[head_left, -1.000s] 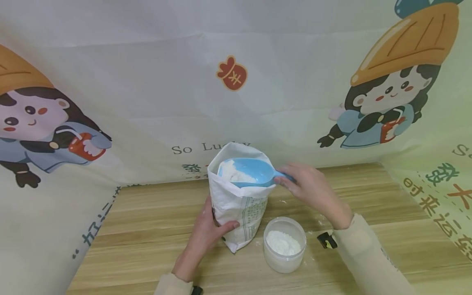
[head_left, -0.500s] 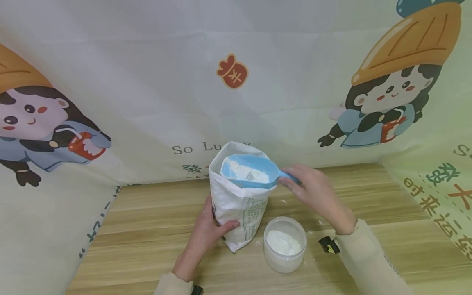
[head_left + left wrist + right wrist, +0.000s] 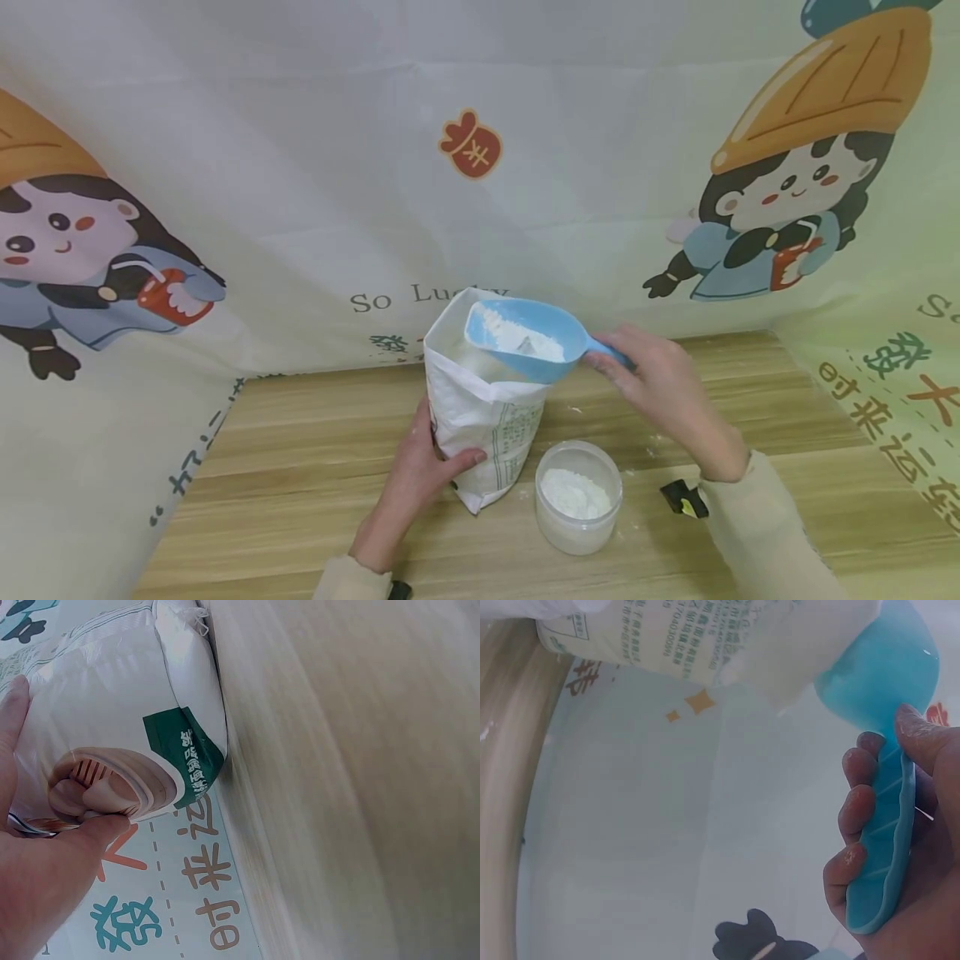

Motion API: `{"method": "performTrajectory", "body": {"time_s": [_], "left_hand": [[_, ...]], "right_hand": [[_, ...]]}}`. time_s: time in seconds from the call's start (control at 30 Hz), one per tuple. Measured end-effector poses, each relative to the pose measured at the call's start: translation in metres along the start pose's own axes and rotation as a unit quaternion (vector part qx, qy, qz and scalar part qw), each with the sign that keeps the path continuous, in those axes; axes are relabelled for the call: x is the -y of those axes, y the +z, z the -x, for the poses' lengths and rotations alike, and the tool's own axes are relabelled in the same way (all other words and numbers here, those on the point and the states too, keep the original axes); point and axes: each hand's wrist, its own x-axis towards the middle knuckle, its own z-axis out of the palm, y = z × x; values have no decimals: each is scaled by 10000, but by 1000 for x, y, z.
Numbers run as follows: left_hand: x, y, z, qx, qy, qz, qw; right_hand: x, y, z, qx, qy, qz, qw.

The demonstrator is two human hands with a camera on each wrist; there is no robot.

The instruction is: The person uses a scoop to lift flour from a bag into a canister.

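Observation:
A tall white paper bag [image 3: 480, 433] with green print stands on the wooden table, its top gaping. My left hand [image 3: 423, 467] grips its lower side, thumb across the front; in the left wrist view the bag [image 3: 105, 697] shows a picture of steamed buns and a green label. My right hand [image 3: 660, 383] holds a blue scoop [image 3: 555, 321] by the handle, fingers curled round it in the right wrist view. White powder [image 3: 517, 333] lies in the scoop, whose bowl overlaps the bag's right rim. In front of the bag is a clear round tub [image 3: 577, 533] partly filled with white powder.
Specks of powder dot the wooden table [image 3: 300, 483] around the tub. A printed cloth [image 3: 337, 183] with cartoon figures hangs as a backdrop behind and at both sides. Near the right cuff is a small black strap piece [image 3: 684, 500].
My right hand has raised the scoop with its powder up and to the right, toward the bag's right rim. The powder in it looks flatter. My left hand and the bag have stayed put.

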Motion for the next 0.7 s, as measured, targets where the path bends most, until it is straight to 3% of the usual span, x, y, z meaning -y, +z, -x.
{"method": "performTrajectory", "body": {"time_s": [0.7], "left_hand": [[3, 0, 0, 95, -70, -55, 9999]], "right_hand": [[-5, -39, 21, -109, -58, 278, 9995]]}}
